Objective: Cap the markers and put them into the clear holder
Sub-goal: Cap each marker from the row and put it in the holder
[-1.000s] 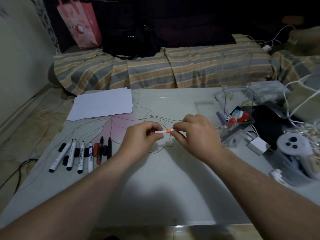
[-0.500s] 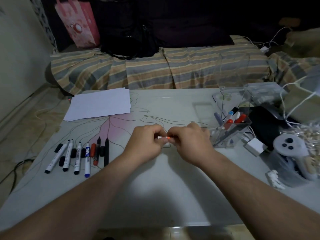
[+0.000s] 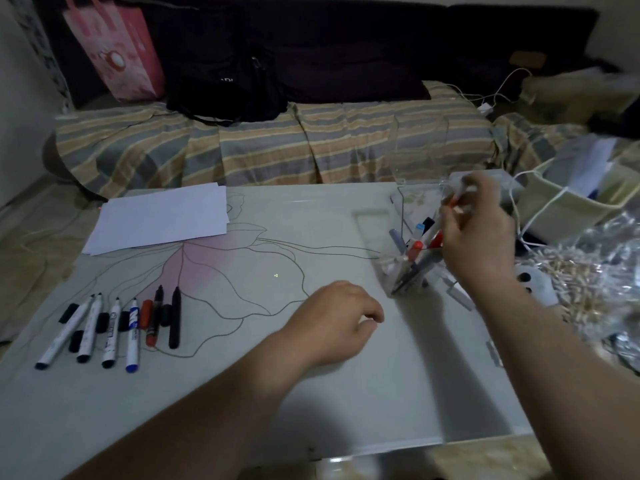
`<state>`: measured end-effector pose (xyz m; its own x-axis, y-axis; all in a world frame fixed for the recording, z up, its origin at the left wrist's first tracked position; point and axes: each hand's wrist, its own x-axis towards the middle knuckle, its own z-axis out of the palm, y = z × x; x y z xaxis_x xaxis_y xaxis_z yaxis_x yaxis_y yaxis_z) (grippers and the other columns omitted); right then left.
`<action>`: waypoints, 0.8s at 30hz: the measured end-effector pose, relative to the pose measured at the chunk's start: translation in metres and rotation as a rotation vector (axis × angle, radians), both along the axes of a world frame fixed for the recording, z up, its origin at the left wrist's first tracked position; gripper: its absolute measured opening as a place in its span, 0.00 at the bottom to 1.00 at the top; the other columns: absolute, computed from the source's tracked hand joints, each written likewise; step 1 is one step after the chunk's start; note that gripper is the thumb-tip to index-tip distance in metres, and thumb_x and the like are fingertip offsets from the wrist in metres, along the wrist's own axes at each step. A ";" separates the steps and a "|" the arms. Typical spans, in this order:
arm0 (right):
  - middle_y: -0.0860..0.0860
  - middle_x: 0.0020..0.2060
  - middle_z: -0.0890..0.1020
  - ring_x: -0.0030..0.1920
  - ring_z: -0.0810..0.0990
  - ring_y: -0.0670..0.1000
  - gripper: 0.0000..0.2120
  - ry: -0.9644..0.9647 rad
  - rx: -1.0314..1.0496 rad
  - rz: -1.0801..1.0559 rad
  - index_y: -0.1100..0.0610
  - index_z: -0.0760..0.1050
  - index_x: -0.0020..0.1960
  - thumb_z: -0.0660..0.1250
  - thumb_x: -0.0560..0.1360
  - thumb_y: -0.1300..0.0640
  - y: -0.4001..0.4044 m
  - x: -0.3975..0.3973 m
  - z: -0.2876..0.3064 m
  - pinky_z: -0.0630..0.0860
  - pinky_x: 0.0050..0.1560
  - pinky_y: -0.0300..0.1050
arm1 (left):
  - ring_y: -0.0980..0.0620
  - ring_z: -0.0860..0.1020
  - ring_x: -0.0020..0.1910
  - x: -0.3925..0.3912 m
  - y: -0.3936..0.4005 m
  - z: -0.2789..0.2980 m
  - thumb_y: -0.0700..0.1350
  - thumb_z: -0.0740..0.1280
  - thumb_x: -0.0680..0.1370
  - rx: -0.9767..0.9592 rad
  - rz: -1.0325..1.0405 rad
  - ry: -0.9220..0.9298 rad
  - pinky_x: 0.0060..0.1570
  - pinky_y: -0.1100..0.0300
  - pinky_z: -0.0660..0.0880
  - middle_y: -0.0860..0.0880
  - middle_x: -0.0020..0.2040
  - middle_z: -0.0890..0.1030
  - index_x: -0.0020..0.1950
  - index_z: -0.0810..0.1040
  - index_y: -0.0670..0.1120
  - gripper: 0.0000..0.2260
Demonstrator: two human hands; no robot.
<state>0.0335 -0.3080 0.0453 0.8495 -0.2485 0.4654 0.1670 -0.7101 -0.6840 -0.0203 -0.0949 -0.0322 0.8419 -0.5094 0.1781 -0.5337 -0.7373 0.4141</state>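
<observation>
My right hand (image 3: 479, 233) pinches a white marker with an orange cap (image 3: 451, 204), held over the mouth of the clear holder (image 3: 405, 216) at the table's right. Several capped markers (image 3: 417, 249) stand inside the holder. My left hand (image 3: 337, 320) hovers low over the table's middle with loosely curled fingers and holds nothing. At the left of the table lies a row of several uncapped markers (image 3: 114, 327), with black caps and one red cap (image 3: 145, 311) lying between them.
A stack of white paper (image 3: 159, 218) lies at the table's back left. Right of the holder are a white controller (image 3: 530, 284), cables, a shiny bag of small pieces (image 3: 585, 282) and a cream bag. A striped couch with a black bag stands behind the table.
Both hands were pressing the orange cap onto the marker at the table's middle. Now my right hand has carried the marker up and right to the holder, and my left hand has let go.
</observation>
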 end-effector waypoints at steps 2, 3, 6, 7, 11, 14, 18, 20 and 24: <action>0.51 0.48 0.82 0.46 0.82 0.57 0.15 0.066 -0.134 0.050 0.46 0.68 0.64 0.66 0.80 0.58 -0.005 0.003 -0.017 0.82 0.49 0.59 | 0.52 0.76 0.55 0.001 -0.006 -0.005 0.49 0.64 0.78 -0.007 -0.001 -0.021 0.59 0.57 0.72 0.56 0.54 0.83 0.55 0.83 0.55 0.09; 0.51 0.45 0.81 0.46 0.81 0.57 0.11 0.091 -0.209 0.087 0.48 0.71 0.61 0.66 0.80 0.57 -0.006 0.006 -0.025 0.80 0.48 0.57 | 0.52 0.76 0.55 0.003 -0.007 -0.006 0.49 0.64 0.78 -0.009 0.008 -0.028 0.59 0.56 0.72 0.56 0.54 0.83 0.55 0.83 0.55 0.09; 0.47 0.39 0.76 0.52 0.75 0.59 0.05 0.153 -0.429 0.121 0.52 0.78 0.52 0.64 0.81 0.53 -0.011 0.013 -0.039 0.75 0.50 0.56 | 0.52 0.76 0.56 0.008 -0.002 -0.009 0.49 0.64 0.79 -0.002 0.044 -0.017 0.60 0.55 0.72 0.56 0.54 0.83 0.55 0.83 0.55 0.09; 0.45 0.38 0.75 0.55 0.72 0.58 0.07 0.191 -0.432 0.114 0.52 0.80 0.51 0.63 0.82 0.53 -0.012 0.016 -0.042 0.73 0.52 0.57 | 0.52 0.76 0.56 0.009 0.001 -0.010 0.49 0.64 0.79 0.003 0.059 -0.009 0.61 0.55 0.72 0.56 0.55 0.83 0.55 0.83 0.55 0.09; 0.52 0.57 0.80 0.58 0.69 0.61 0.11 0.104 -0.382 0.046 0.54 0.82 0.58 0.64 0.80 0.60 -0.014 0.018 -0.044 0.68 0.56 0.54 | 0.54 0.76 0.56 0.013 0.031 -0.011 0.49 0.64 0.78 0.019 0.150 0.048 0.60 0.56 0.72 0.58 0.53 0.83 0.55 0.83 0.56 0.09; 0.53 0.56 0.79 0.57 0.70 0.60 0.13 -0.036 -0.366 0.013 0.53 0.82 0.61 0.64 0.80 0.58 0.008 0.012 -0.035 0.69 0.54 0.55 | 0.54 0.76 0.54 0.017 0.071 -0.007 0.48 0.66 0.78 0.002 0.291 0.114 0.57 0.56 0.74 0.57 0.50 0.82 0.53 0.84 0.55 0.08; 0.55 0.51 0.80 0.54 0.76 0.59 0.11 -0.072 -0.402 0.344 0.56 0.83 0.57 0.65 0.77 0.60 0.079 -0.001 -0.046 0.70 0.57 0.51 | 0.54 0.79 0.53 0.011 0.143 -0.004 0.44 0.66 0.78 -0.019 0.524 0.188 0.56 0.58 0.75 0.56 0.52 0.81 0.53 0.85 0.56 0.11; 0.53 0.52 0.80 0.55 0.77 0.58 0.11 0.043 -0.449 0.551 0.54 0.82 0.57 0.65 0.77 0.58 0.123 -0.012 -0.063 0.73 0.58 0.50 | 0.52 0.79 0.54 0.001 0.180 -0.004 0.41 0.64 0.79 -0.009 0.645 0.194 0.56 0.58 0.75 0.55 0.56 0.81 0.55 0.85 0.56 0.13; 0.51 0.62 0.76 0.63 0.73 0.56 0.15 0.268 -0.542 0.831 0.49 0.77 0.64 0.60 0.80 0.51 0.204 -0.036 -0.092 0.76 0.60 0.53 | 0.49 0.79 0.54 -0.019 0.239 -0.007 0.37 0.62 0.79 0.000 0.846 0.194 0.55 0.56 0.77 0.49 0.60 0.81 0.56 0.85 0.55 0.17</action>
